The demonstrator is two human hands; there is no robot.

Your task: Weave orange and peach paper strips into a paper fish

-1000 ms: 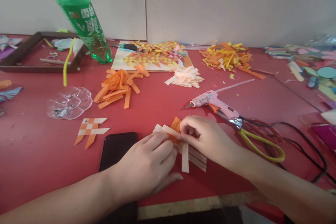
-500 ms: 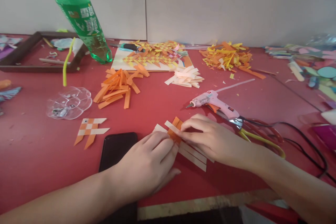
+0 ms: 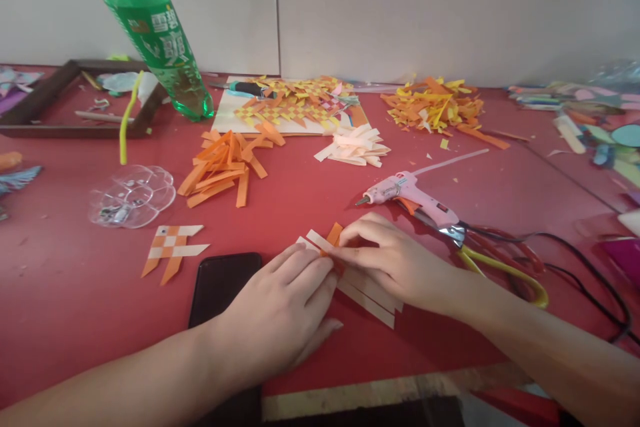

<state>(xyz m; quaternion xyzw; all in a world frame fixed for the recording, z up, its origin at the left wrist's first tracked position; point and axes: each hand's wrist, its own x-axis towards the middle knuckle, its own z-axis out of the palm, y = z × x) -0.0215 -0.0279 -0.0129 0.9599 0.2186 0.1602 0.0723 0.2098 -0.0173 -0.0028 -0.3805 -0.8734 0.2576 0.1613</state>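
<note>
Low at the centre, cream paper strips (image 3: 369,301) cross orange paper strips (image 3: 335,234) in a small weave on the red table. My left hand (image 3: 300,300) presses its fingertips down on the weave's left side, fingers held together. From the right, my right hand (image 3: 385,253) pinches strips at the upper part of the weave. Both hands cover much of the crossing. A woven orange-and-cream paper fish (image 3: 173,248) lies to the left, and a black phone (image 3: 225,287) is partly under my left forearm.
Behind the hands lie orange strips (image 3: 225,167), cream strips (image 3: 355,145) and a pile of yellow-orange scraps (image 3: 433,107). A pink glue gun (image 3: 415,197) and yellow-handled scissors (image 3: 505,273) are at right. A green bottle (image 3: 165,47) stands near a dark frame (image 3: 65,131) and a clear flower-shaped tray (image 3: 150,177).
My right hand has shifted slightly left over the weave, and the upper ends of the cream strips have moved left. My left hand stays nearly in place.
</note>
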